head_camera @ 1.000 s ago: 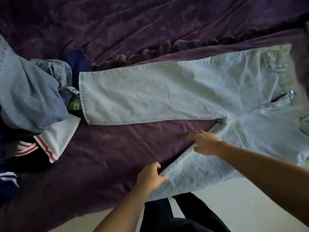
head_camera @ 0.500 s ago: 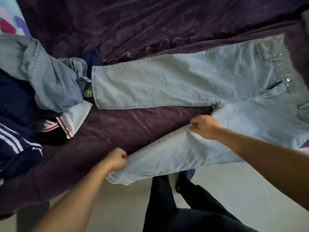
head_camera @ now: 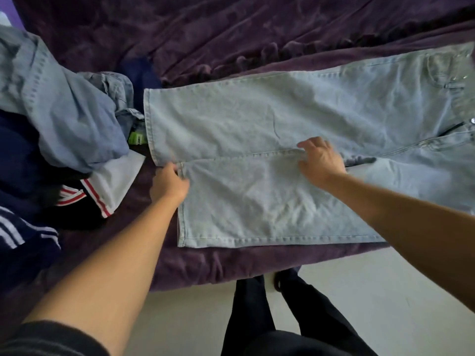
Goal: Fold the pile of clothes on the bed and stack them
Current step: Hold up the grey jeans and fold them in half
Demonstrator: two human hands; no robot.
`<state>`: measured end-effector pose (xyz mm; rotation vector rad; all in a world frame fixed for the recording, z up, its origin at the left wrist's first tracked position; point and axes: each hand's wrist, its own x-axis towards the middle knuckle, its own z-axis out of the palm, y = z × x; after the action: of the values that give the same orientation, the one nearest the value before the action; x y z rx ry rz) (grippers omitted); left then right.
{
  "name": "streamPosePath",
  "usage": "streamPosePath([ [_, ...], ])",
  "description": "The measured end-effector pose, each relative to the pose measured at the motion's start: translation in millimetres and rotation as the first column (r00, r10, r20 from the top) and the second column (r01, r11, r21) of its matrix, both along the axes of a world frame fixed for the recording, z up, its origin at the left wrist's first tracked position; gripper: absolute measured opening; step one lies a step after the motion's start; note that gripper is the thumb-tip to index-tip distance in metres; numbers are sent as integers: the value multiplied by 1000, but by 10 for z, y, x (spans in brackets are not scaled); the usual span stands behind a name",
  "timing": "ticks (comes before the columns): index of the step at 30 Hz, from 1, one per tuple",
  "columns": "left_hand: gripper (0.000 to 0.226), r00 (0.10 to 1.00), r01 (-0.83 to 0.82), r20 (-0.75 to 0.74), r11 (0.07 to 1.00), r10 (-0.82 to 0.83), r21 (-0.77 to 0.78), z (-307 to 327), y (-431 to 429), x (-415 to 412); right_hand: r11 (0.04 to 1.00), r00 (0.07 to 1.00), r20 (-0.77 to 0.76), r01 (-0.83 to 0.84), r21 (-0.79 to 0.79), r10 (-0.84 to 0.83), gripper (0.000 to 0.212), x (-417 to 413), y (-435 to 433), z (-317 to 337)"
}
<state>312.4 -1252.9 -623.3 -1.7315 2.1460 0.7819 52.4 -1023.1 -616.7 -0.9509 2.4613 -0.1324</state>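
**Presently: jeans laid flat, legs brought side by side**

Item. Pale denim jeans [head_camera: 257, 119], spread lengthwise on the purple bed cover [head_camera: 231, 34]. The waist is at the right edge of view and the hems point left. The far leg lies flat. The near leg lies alongside it, inner seams touching, with its hem set slightly right of the far hem.

Left hand [head_camera: 168, 185]. Fingers curled, pinching the near leg's hem at its inner corner.

Right hand [head_camera: 320, 160]. Bent fingers and thumb close on the inner seam about midway along the leg, short of the crotch.

Pile of clothes [head_camera: 64, 124]. Heaped at the left, just beside the hems and unfolded. It includes a blue denim piece, a navy garment with white stripes [head_camera: 23, 232] and a white piece with red trim [head_camera: 110, 186]. No folded stack is in view.

Step in hand. Judged to be the squaring of the first garment, with the legs lined up before any fold is made. The task looks barely begun.

Next move. Likely one leg is carried over the other along the centre seam. That calls for both grips to lift together, the hems to be matched, and the crotch bunching smoothed before folding across.
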Motion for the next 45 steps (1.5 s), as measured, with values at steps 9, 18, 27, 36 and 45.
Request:
streamPosePath([
  [9,48,989,-77,139,970,46,229,-371,481,587,871,878,397,-396,289,268,65,1153,667,-429],
  [18,43,862,292,411,953,-296,74,25,551,310,961,959,280,-33,275,-48,39,487,1067,-50],
  [27,25,716,688,24,712,-697,142,217,2166,-1394,836,858,-79,512,196,-507,29,-1049,2906,286],
  [36,46,583,792,59,582,-811,182,-321,4200,-2200,483,482,27,874,59,-876,65,-2820,4113,-66],
  [45,18,766,622,98,771,-636,141,-376,4294,-2178,70,-11,457,985,159,-890,32,-2862,4647,-300],
])
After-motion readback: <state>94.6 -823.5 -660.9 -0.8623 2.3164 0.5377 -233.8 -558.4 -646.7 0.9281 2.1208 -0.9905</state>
